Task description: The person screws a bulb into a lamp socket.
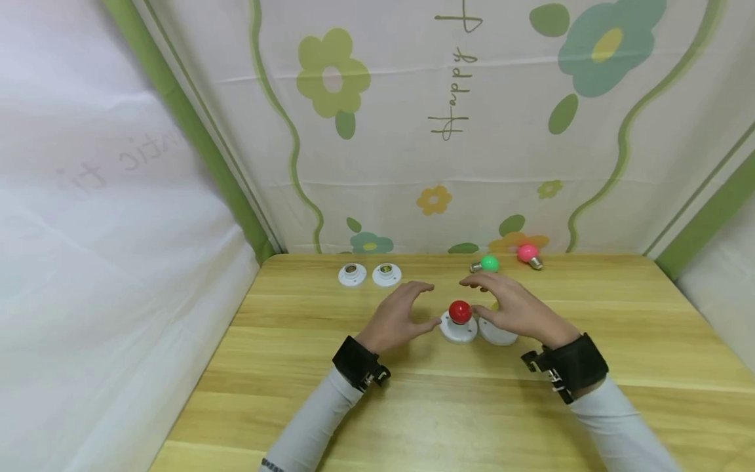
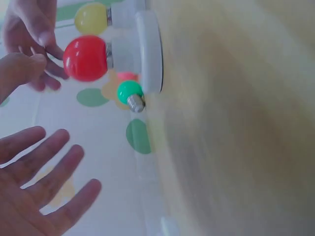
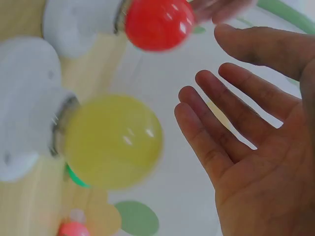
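Note:
A red bulb stands upright in a round white lamp holder. Just right of it, a yellow bulb sits in a second white holder, mostly covered by my right hand in the head view. My left hand is left of the red bulb, fingers spread and thumb tip near the holder's rim, with nothing in it. Above the yellow bulb, my right hand holds nothing, its fingers extended and its thumb beside the red bulb. The palm shows apart from the yellow bulb in the right wrist view.
Two white lamp holders without bulbs, one on the left and one beside it, stand near the table's back edge. A green bulb and a pink bulb lie at the back right. A flowered curtain hangs behind the wooden table.

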Available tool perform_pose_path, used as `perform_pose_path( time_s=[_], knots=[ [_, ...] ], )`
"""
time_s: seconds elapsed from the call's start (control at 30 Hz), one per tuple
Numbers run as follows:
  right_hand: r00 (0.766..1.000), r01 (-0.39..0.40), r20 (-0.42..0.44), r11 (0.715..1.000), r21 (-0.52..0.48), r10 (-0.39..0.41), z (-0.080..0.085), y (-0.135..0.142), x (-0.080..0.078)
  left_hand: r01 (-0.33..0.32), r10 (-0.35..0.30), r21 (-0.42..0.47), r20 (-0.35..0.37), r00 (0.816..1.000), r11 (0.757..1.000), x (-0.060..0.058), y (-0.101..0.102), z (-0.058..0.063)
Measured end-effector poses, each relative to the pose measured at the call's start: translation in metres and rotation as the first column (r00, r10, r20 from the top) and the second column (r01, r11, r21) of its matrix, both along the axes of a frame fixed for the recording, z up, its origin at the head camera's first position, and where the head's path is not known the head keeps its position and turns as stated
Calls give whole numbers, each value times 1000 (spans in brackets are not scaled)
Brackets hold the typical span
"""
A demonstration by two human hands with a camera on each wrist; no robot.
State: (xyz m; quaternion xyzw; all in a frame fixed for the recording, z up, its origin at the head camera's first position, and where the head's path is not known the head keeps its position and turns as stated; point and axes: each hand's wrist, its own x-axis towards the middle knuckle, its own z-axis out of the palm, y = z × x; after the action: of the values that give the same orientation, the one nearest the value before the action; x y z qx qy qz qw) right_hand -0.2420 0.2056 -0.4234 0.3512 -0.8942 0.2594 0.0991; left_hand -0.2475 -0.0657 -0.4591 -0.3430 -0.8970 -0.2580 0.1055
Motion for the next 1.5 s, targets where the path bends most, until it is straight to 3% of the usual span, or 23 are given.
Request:
perform_pose_path(
  time_s=[0.33, 0.53, 0.73, 1.0, 1.33, 1.5],
  knots=[
    [999, 4, -52, 996, -87, -9, 8, 26, -20, -24, 30, 39, -164, 986, 999, -29, -19, 8],
    [996, 44, -77, 995, -94, -51, 2, 36, -40, -29, 36, 41, -181, 983, 999, -48, -29, 9],
    [995, 92, -13, 991, -94, -94, -6, 46, -58, -29, 40, 82, -133, 990, 996, -66, -38, 2],
    [991, 127, 41, 988, -87, -124, -22, 51, -77, -64, 64, 139, 5, 998, 988, -82, -48, -9],
    [984, 163, 79, 986, -40, -160, -40, 58, -93, -126, 107, 124, 152, 983, 984, -97, -56, -21],
    [980, 179, 97, 984, -21, -177, -46, 62, -100, -157, 136, 99, 191, 972, 983, -101, -56, -26]
  ],
)
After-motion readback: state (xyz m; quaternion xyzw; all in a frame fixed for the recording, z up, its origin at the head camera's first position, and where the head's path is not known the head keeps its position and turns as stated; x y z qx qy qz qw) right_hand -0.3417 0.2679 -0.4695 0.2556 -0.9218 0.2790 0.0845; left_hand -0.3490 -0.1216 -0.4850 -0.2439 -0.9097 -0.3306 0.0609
